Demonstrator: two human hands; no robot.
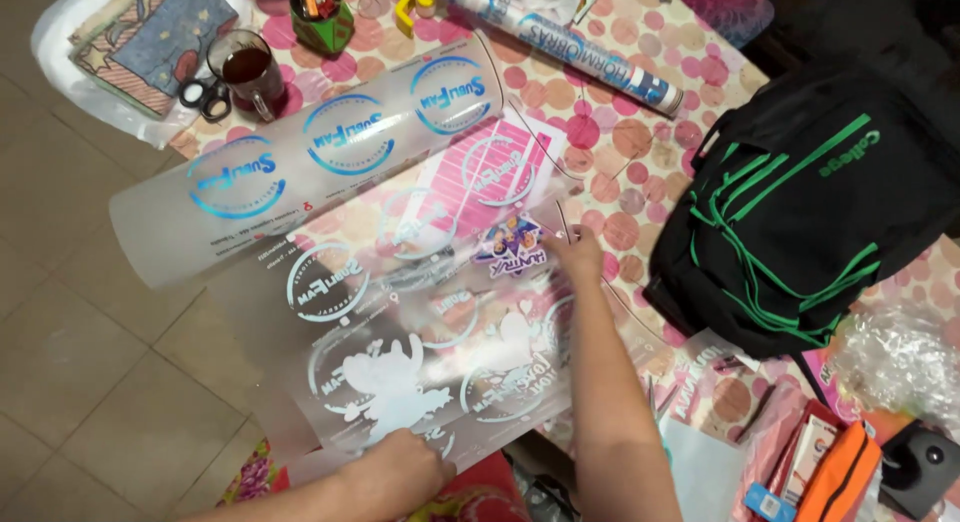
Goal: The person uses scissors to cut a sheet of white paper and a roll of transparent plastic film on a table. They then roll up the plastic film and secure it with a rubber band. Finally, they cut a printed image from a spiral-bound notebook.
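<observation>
Positioning a printed design under a partly unrolled clear film.

The left hand [395,472] is pressing flat, fingers curled, on the near edge of the transfer film [400,322], whose far end is lying rolled on the dotted tablecloth [640,142]. The right hand [578,254] is pinching the film's edge beside the small coloured sticker [512,247]. The white character print [385,387] is already lying under the film; the sheet is not yet fully flattened.

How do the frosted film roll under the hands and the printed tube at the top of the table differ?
The frosted film roll is translucent and partly unrolled toward the left hand and right hand; the printed tube is opaque white and fully rolled. The film roll is much thicker; the tube is slim. Both lie diagonally on the dotted tablecloth.
</observation>
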